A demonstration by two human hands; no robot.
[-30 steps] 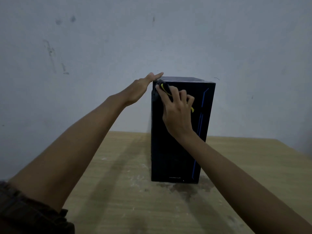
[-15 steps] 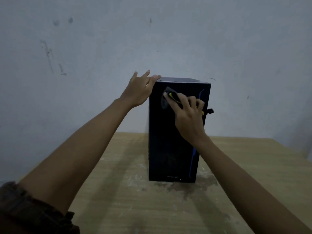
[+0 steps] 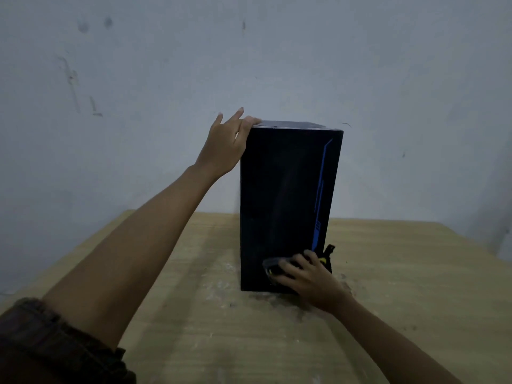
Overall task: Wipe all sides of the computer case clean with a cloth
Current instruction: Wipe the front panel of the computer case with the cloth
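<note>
while low on the computer case [image 3: 282, 189], right hand [image 3: 313, 281] tight round cloth [image 3: 273, 266]; left hand [image 3: 224, 145] straight-fingered on top

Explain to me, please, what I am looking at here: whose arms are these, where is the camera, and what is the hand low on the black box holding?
There is no machine here, only a person working with bare hands. The camera is worn on the person's head and looks forward and down, so the two arms reach into view from below. A black computer case with a blue stripe stands upright on a wooden table in front of a pale wall. The left hand rests its fingers on the case's top left edge, probably to steady it. The right hand holds a dark cloth with yellow marks and presses it against the bottom of the front panel, wiping it.
</note>
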